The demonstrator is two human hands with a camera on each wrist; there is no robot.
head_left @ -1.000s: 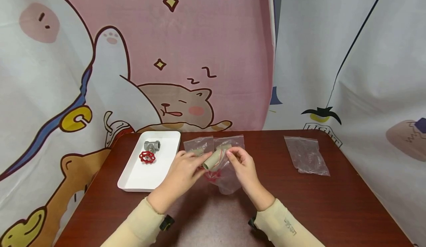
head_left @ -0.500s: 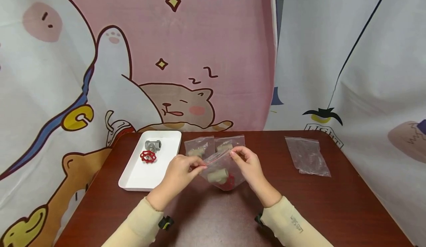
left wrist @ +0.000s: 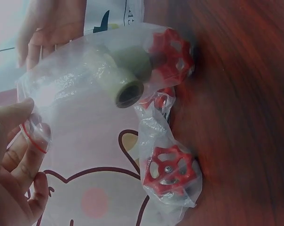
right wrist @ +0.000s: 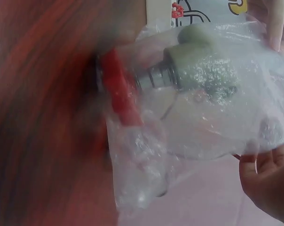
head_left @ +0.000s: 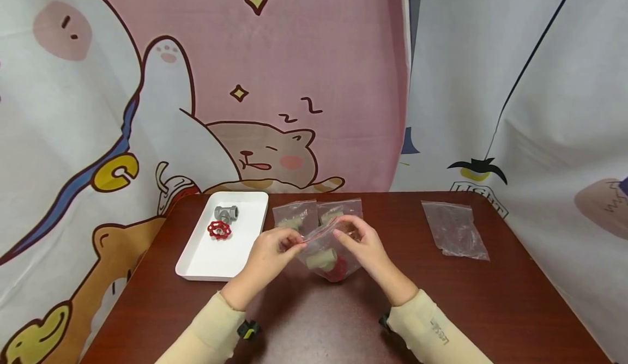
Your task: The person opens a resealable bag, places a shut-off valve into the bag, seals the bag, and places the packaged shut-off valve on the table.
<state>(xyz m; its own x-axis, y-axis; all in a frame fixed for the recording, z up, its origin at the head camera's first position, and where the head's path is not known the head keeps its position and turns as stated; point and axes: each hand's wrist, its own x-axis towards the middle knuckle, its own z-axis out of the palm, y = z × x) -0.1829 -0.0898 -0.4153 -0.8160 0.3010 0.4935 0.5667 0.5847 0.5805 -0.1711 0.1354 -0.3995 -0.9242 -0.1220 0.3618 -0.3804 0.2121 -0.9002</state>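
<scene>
Between the two hands is a clear zip bag (head_left: 316, 247) with a red line along its mouth. In it lies a valve (right wrist: 193, 66) with a beige-green body and a red handwheel (left wrist: 172, 57), wheel end low near the table. My left hand (head_left: 272, 252) pinches the left end of the bag's mouth between thumb and fingers. At the right end my right hand (head_left: 368, 252) holds the mouth, thumb on the near side and fingers beyond. The mouth bows apart a little between them. Part of the right fingers is hidden behind the plastic.
Two more bagged valves, a left one (head_left: 294, 217) and a right one (head_left: 338, 208), lie behind the hands. A white tray (head_left: 206, 258) at the left bears a grey valve (head_left: 225, 214) with a red wheel. A flat clear bag (head_left: 453, 230) lies at the right.
The bag was turned from valve-up to mouth-up, so the valve now hangs below the hands. Both hands moved to the mouth's ends; most recently the right fingers spread a little from the thumb.
</scene>
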